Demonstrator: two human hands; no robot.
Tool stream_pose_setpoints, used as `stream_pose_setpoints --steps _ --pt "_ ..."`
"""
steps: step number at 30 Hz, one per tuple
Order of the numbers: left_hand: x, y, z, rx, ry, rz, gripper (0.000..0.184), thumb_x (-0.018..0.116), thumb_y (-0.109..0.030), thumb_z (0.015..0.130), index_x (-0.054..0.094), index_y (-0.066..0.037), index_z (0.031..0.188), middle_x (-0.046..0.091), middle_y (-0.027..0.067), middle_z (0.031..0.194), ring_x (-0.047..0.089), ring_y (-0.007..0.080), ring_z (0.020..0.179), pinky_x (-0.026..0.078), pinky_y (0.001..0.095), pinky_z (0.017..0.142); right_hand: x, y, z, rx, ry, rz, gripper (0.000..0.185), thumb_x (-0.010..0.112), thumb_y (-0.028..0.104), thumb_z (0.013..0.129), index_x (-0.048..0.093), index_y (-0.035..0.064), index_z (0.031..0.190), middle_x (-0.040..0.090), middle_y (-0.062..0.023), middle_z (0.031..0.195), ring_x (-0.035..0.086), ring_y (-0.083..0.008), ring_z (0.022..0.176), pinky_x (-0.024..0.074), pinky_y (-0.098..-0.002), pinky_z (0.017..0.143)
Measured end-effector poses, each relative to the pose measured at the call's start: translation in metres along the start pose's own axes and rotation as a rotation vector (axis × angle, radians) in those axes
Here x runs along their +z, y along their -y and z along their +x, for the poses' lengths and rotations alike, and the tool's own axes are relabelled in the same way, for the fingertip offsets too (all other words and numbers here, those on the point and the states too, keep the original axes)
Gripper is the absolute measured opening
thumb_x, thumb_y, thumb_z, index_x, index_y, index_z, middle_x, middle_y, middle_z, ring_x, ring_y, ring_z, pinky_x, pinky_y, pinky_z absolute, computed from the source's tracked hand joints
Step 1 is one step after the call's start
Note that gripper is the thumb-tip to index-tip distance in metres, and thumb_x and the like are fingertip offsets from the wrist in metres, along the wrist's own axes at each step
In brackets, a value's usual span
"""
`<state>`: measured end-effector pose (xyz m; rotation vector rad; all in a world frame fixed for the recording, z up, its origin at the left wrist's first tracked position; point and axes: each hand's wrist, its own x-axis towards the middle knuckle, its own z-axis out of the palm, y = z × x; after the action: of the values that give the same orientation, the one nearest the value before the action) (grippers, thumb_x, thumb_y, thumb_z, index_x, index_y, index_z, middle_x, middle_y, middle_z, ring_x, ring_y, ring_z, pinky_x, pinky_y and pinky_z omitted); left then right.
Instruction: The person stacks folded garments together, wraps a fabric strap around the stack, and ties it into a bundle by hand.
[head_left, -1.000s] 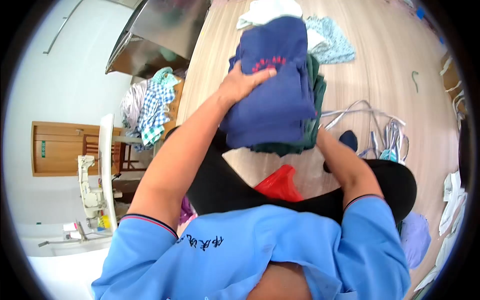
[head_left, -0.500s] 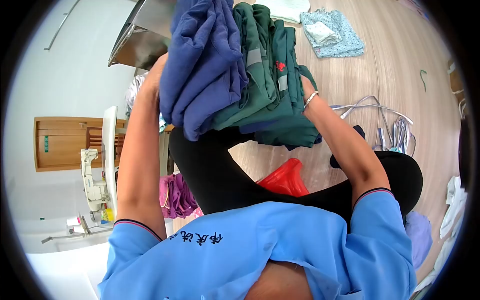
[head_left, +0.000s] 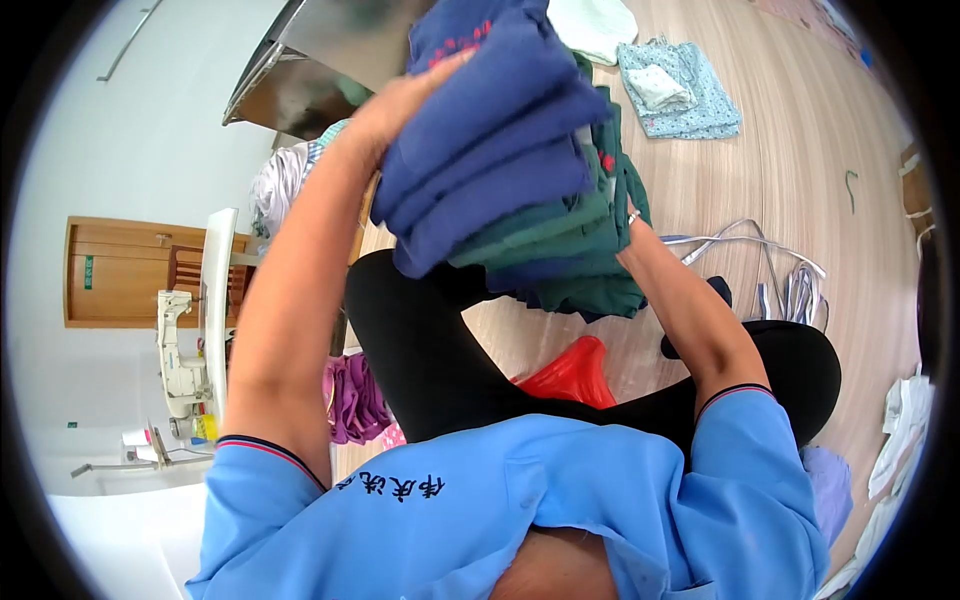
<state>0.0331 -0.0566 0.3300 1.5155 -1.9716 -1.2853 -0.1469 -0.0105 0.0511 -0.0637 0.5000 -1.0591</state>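
Pale wood-grain surface (head_left: 795, 150) spreads beneath a tilted armful of folded navy garments (head_left: 490, 125) and green garments (head_left: 545, 225), borne in front of a person in a blue short-sleeved shirt (head_left: 500, 470). Navy cloth with red lettering leans on the left and on top; the green layers sit below and to the right.

Thumb stretched across the navy folds, the left hand (head_left: 400, 105) presses the bundle's upper left side; its other fingers cannot be made out. Only a sliver of the right hand (head_left: 631, 208) shows, its fingers hidden behind the green cloth, a bracelet (head_left: 633, 218) at the wrist.

Loose layers, a steep lean and uneven pressure between the hands could let the navy pieces slide off the green or spill their folds.

Below, a red plastic item (head_left: 573, 372) lies between legs in black trousers (head_left: 425, 360). Beyond the bundle rests patterned light-blue cloth (head_left: 705, 100) beside white cloth (head_left: 597, 28); striped straps (head_left: 798, 295) lie to the right, near a thin green hook (head_left: 851, 190). Purple garments (head_left: 357, 400), a sewing machine (head_left: 183, 365), a wooden door (head_left: 130, 275) and a shiny metal box (head_left: 345, 45) line the left.
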Motion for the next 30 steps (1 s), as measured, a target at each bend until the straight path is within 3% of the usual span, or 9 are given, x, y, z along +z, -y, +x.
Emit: stream_pose_setpoints --steps 6,8,10,11,13,15,20,23,30 --pt "-0.024 -0.08 -0.002 -0.155 0.406 0.047 0.035 0.04 -0.023 0.096 0.052 -0.011 0.126 0.052 0.0217 0.124 0.062 0.0267 0.098 0.055 0.0364 0.08 0.075 0.045 -0.034 -0.133 0.125 -0.088 0.048 0.039 0.041 0.093 0.057 0.0015 0.115 0.064 -0.0131 0.104 0.064 -0.027 0.086 0.0518 -0.0408 0.08" --pt "0.007 -0.107 -0.021 0.157 0.105 0.218 0.061 0.054 -0.049 0.088 0.043 -0.014 0.136 0.048 0.0095 0.133 0.048 0.0186 0.118 0.037 0.0301 0.1 0.065 0.06 -0.045 -0.168 0.137 -0.111 0.049 0.039 0.041 0.093 0.057 0.0018 0.115 0.063 -0.0132 0.105 0.063 -0.0274 0.087 0.0514 -0.0414 0.081" --pt "0.024 -0.1 -0.016 0.005 0.337 0.179 0.035 0.04 -0.027 0.097 0.053 -0.011 0.126 0.054 0.0263 0.118 0.064 0.0294 0.093 0.056 0.0385 0.078 0.039 0.068 -0.051 -0.171 0.093 -0.145 0.049 0.039 0.042 0.093 0.056 0.0021 0.116 0.063 -0.0133 0.107 0.063 -0.0277 0.088 0.0509 -0.0419 0.082" --pt "0.048 -0.057 0.003 0.415 0.083 0.718 0.048 0.045 -0.046 0.093 0.053 -0.013 0.127 0.056 0.0289 0.114 0.065 0.0315 0.092 0.055 0.0389 0.077 0.019 0.07 -0.054 -0.163 0.044 -0.166 0.049 0.039 0.042 0.093 0.056 0.0022 0.117 0.063 -0.0134 0.107 0.063 -0.0279 0.089 0.0507 -0.0422 0.082" --pt "0.074 -0.061 -0.002 -0.237 0.166 0.172 0.095 0.065 -0.067 0.068 0.046 0.001 0.131 0.051 0.0217 0.126 0.051 0.027 0.116 0.039 0.0336 0.099 -0.024 0.055 -0.048 -0.094 -0.066 -0.192 0.05 0.038 0.043 0.093 0.055 0.0025 0.117 0.062 -0.0135 0.109 0.063 -0.0283 0.09 0.0502 -0.0427 0.083" --pt "0.127 0.03 0.025 0.119 -0.104 0.332 0.087 0.07 -0.061 0.067 0.051 0.001 0.126 0.054 0.0189 0.124 0.054 0.0277 0.112 0.039 0.0358 0.098 -0.072 0.023 -0.043 -0.002 -0.176 -0.175 0.051 0.038 0.043 0.093 0.055 0.0027 0.118 0.062 -0.0136 0.11 0.063 -0.0286 0.091 0.0498 -0.0433 0.084" --pt "0.098 0.043 0.019 -0.254 0.007 -0.022 0.06 0.069 -0.039 0.079 0.054 -0.001 0.122 0.061 0.0133 0.11 0.06 0.0212 0.099 0.048 0.031 0.086 -0.106 -0.019 -0.003 0.131 -0.214 -0.09 0.052 0.038 0.044 0.092 0.054 0.0034 0.12 0.061 -0.0139 0.113 0.062 -0.0296 0.093 0.0486 -0.0446 0.086" --pt "0.057 0.058 0.021 -0.071 -0.17 0.013 0.092 0.076 -0.043 0.072 0.03 0.004 0.136 0.055 0.0226 0.118 0.06 0.0266 0.101 0.05 0.033 0.083 -0.119 -0.001 0.03 0.133 -0.258 -0.174 0.053 0.037 0.045 0.092 0.053 0.0038 0.121 0.06 -0.014 0.116 0.062 -0.0301 0.095 0.048 -0.0454 0.087" --pt "0.03 0.065 0.044 0.229 0.019 0.23 0.072 0.062 -0.025 0.085 0.024 -0.006 0.144 0.037 0.015 0.14 0.039 0.0209 0.125 0.029 0.0276 0.104 -0.092 0.011 0.018 0.05 -0.356 -2.045 0.086 0.083 0.0 0.052 0.043 0.008 0.128 0.053 -0.0139 0.122 0.051 -0.0341 0.114 0.0483 -0.0426 0.092"
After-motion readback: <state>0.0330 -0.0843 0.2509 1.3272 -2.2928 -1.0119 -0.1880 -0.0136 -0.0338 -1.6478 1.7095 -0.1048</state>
